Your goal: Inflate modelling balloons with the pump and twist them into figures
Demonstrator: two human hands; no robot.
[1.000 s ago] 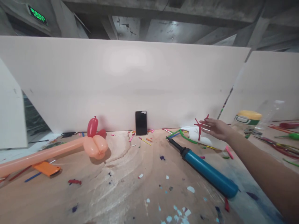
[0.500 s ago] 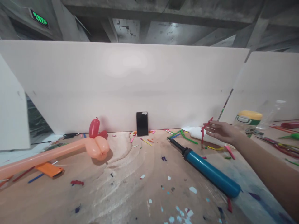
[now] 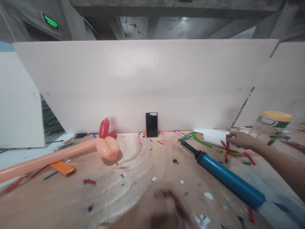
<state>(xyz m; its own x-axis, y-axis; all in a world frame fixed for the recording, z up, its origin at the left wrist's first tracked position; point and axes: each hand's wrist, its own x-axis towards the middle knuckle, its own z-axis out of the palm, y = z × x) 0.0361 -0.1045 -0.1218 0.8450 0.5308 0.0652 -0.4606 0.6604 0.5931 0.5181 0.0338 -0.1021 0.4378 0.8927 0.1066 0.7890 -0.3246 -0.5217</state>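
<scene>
My right hand (image 3: 239, 140) is closed, its fingertips pinching a limp red balloon (image 3: 225, 148) that dangles over the table's back right part. The hand is in front of a white paper roll (image 3: 213, 137). My left hand (image 3: 164, 208) is low in the middle of the view, smeared by motion, so its fingers do not show clearly. Between the two hands lies a blue balloon pump (image 3: 231, 179) with a black nozzle. On the left rests an inflated peach balloon (image 3: 108, 148), twisted into lobes, with a red balloon (image 3: 104, 128) standing up from it.
A phone (image 3: 152, 124) leans on the white board (image 3: 152, 86) at the back. A clear jar with a yellow lid (image 3: 275, 117) stands on the right. An orange object (image 3: 63, 167) lies under the peach balloon. Balloon scraps (image 3: 208, 195) litter the table.
My left hand has come into view at the bottom. The right hand's fingers have curled in, and the red balloon hangs lower. The whole view has shifted slightly.
</scene>
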